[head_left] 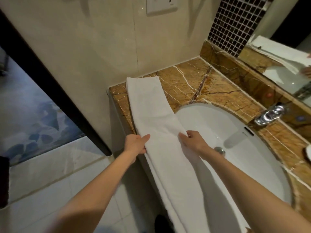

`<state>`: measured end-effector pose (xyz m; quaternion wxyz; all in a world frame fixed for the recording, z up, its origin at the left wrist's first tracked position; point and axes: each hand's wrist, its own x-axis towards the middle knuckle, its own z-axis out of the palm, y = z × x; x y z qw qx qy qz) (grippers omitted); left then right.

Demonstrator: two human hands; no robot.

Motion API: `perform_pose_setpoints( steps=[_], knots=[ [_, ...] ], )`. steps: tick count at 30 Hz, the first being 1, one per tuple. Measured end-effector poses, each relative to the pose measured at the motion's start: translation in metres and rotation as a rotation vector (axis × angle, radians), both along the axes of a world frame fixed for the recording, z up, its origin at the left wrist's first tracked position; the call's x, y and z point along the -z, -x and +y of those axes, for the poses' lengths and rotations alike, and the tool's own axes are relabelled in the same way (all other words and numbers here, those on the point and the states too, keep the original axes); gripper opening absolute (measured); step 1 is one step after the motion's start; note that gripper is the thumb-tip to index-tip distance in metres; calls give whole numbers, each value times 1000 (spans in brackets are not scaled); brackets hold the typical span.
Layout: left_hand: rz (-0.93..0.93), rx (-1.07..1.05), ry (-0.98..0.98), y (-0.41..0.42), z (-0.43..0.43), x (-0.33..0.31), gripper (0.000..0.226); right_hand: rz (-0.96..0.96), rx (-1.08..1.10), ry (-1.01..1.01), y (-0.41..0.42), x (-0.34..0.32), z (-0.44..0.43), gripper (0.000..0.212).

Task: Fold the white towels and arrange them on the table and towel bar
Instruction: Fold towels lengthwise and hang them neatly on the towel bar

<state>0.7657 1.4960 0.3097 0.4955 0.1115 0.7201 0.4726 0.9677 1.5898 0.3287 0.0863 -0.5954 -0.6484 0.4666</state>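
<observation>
A white towel (151, 108), folded into a long narrow strip, lies along the left side of the brown marble counter (198, 84) and runs down past the sink's front edge. My left hand (136, 143) grips the strip's left edge, thumb on top and fingers underneath. My right hand (191, 140) pinches the strip's right edge over the basin. Both hands hold it about halfway along its length. No towel bar is in view.
The white sink basin (235, 148) with a metal drain (219, 150) fills the right side. A chrome faucet (269, 115) stands at the back by the mirror (286, 64). A beige wall borders the counter on the left; tiled floor (50, 174) lies below.
</observation>
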Motion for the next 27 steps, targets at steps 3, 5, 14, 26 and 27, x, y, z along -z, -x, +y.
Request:
perform_pose_setpoints(
  steps=[3,5,14,26,27],
  knots=[
    [-22,12,25,-6,-5,1,26,-66,-3,-50,4,1,-3,35],
    [-39,37,31,-9,-9,2,26,-82,9,-69,4,4,-4,36],
    [36,79,41,-17,-28,-1,27,-140,0,-17,3,17,-11,36],
    [-193,148,57,-56,-73,-4,32,91,-87,102,-52,9,-36,50],
    [-208,164,53,-61,-76,-4,31,130,-93,141,-57,6,-39,48]
  ],
)
